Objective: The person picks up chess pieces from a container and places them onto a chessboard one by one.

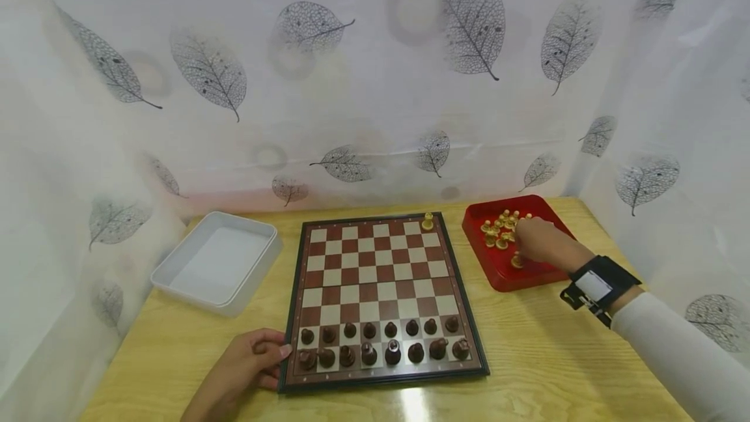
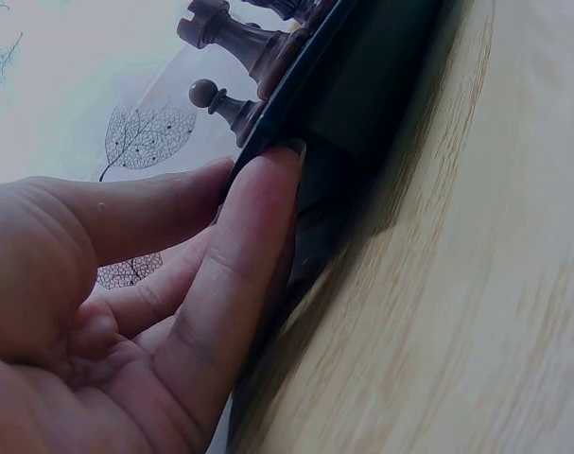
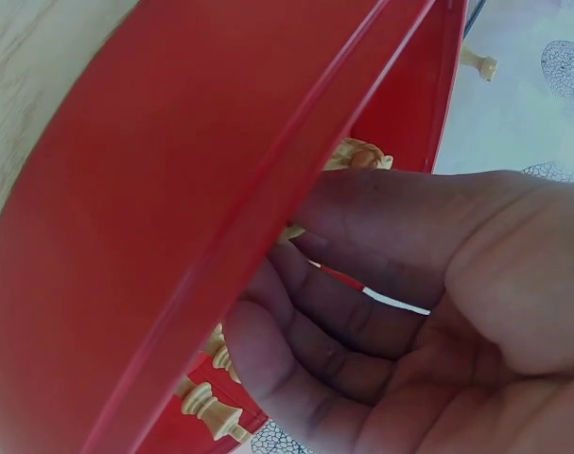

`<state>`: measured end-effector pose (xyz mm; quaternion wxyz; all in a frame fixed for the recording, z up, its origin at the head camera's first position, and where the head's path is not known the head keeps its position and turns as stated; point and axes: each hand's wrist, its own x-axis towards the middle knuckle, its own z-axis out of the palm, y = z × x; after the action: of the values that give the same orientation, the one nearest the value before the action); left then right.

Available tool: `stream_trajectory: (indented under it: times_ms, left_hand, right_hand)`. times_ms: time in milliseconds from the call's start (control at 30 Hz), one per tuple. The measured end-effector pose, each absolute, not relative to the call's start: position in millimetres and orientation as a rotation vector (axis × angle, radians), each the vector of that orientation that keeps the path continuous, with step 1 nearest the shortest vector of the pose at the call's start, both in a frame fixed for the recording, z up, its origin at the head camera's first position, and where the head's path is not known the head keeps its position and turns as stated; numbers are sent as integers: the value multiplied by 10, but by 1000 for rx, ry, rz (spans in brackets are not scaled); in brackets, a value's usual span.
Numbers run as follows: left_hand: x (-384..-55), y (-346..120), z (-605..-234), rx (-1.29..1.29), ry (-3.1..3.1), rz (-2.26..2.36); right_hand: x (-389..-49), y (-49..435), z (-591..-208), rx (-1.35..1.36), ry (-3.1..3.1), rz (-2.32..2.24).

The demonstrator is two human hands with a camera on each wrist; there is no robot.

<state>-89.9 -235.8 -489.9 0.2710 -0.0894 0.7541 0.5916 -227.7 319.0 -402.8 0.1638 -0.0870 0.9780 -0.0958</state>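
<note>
White sleeve [image 1: 680, 344] — black wrist strap [image 1: 618, 279]

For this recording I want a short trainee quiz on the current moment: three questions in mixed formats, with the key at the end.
1. True or false: the left hand pinches the edge of the chessboard.

2. Where is the right hand reaching?
A) Into the white tray
B) Into the red tray
C) Among the dark pieces

3. Fill in the blank: in the head view, the only light piece on the chessboard stands at its far ____ corner.

Key: 1. True. 2. B. 3. right.
</note>
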Motion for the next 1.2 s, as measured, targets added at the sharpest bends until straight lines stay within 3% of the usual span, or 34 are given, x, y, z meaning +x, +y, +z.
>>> stream_trajectory:
  times_ms: [733,1200]
  left_hand:
    - [-904,-2352,-4840,-226,1991,1623]
    - [-888,-2354,-4885,-247,1989,1624]
  right_hand:
    - [-2231,3231,-3863,-338,2869,-215]
    - [-2170,3116,-3545,-379,2963,-275]
